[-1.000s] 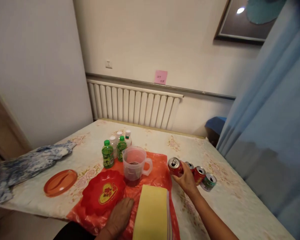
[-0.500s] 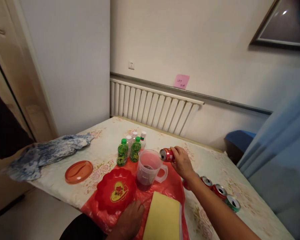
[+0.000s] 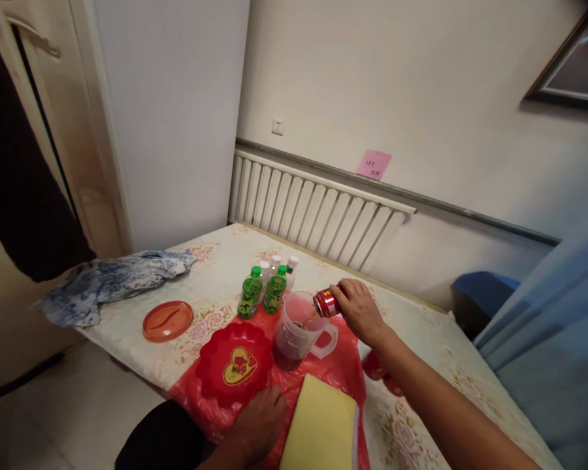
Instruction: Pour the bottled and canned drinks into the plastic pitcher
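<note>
My right hand [image 3: 360, 310] is closed around a red drink can [image 3: 326, 303], tilted to the left over a clear plastic measuring jug [image 3: 294, 333]. A thin brown stream runs from the can into the jug, where dark liquid shows. The jug stands on a red plastic sheet [image 3: 340, 369]. My left hand [image 3: 262, 421] lies on the sheet, holding nothing, its fingers loosely bent and partly hard to see. It is beside a red scalloped tray [image 3: 215, 385] with a yellow heart print. To its right lies a yellow notebook [image 3: 322, 424].
Behind the jug stand green bottles [image 3: 249, 295] and white-capped bottles [image 3: 292, 273]. An orange lid [image 3: 167, 321] and a blue-white cloth [image 3: 127, 284] lie left on the flowered tablecloth [image 3: 215, 245]. Red cans [image 3: 374, 365] stand partly hidden under my right forearm.
The can in my right hand has tipped further, and liquid now streams from it into the jug. My forearm hides more of the cans at right. The camera view has shifted slightly.
</note>
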